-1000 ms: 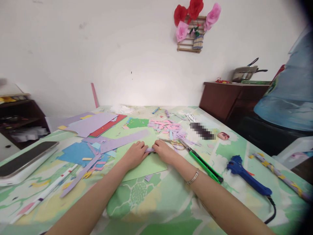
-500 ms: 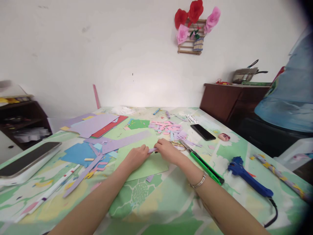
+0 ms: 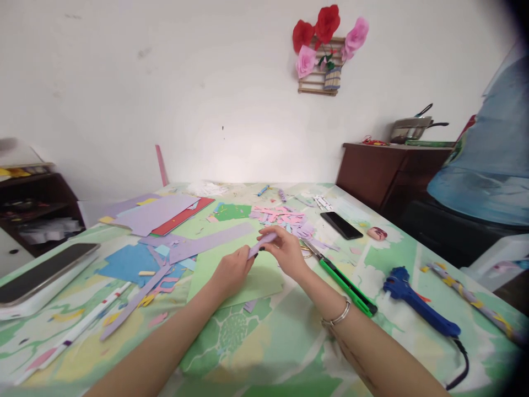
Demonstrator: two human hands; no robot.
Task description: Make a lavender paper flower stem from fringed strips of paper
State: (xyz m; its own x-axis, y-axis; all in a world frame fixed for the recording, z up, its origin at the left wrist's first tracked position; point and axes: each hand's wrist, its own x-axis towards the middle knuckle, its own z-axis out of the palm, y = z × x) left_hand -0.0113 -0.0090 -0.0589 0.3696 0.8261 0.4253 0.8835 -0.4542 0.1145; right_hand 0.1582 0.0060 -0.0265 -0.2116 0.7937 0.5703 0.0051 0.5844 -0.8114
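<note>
A narrow purple paper strip [image 3: 263, 243] is held between my two hands above a light green sheet [image 3: 260, 284]. My left hand [image 3: 235, 270] pinches its near end, fingers curled. At the other end, the thumb and fingers of my right hand [image 3: 285, 251] close on the strip. Just beyond my hands lies a heap of small pink and purple paper pieces [image 3: 281, 215]. Gold-handled scissors [image 3: 306, 251] lie partly hidden behind my right hand, and a green utility knife [image 3: 347, 286] rests beside my right forearm.
Purple paper sheets [image 3: 161, 212] and blue paper [image 3: 128, 260] lie to the left, with a phone [image 3: 45, 273] nearer the edge. On the right are a black phone [image 3: 341, 225], a blue glue gun [image 3: 419, 303] with its cord, and a wrapped stick [image 3: 467, 295].
Both hands have lifted the purple strip off the green sheet. My right hand has turned and moved up and slightly right, so more of the strip shows.
</note>
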